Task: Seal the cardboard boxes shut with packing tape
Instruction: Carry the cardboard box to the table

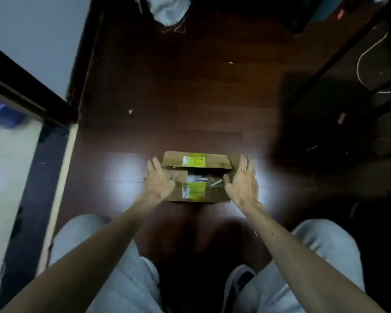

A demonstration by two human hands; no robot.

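Left hand (160, 182): fingers straight and spread wide, holding nothing; palm down on the left end of the cardboard box (215, 163), fingertips reaching its far left corner.

Right hand (241, 180): fingers extended and loosely apart, gripping nothing; set against the box's right end, thumb pointing inward toward the gap between the flaps; whether the palm presses the cardboard cannot be told through the blur.

Cardboard box: lower centre of the frame, on the dark wooden floor (190, 98), between the two hands; far flap (219, 164) and near flap (215, 195) lie nearly flat but apart, leaving a dark slot across the middle; each flap bears a yellow-green label (194, 161), the two lined up across the slot.

Contents: pale items (201, 178) visible through the slot, too blurred to identify.

Surroundings: grey trouser legs (113, 279) at the bottom corners; a dark shoe (240, 282) at lower right of centre; a pale cloth bundle (167, 10) at top centre; a white cable (363, 55) at upper right; small light scraps (130, 111) on the floor at centre left.
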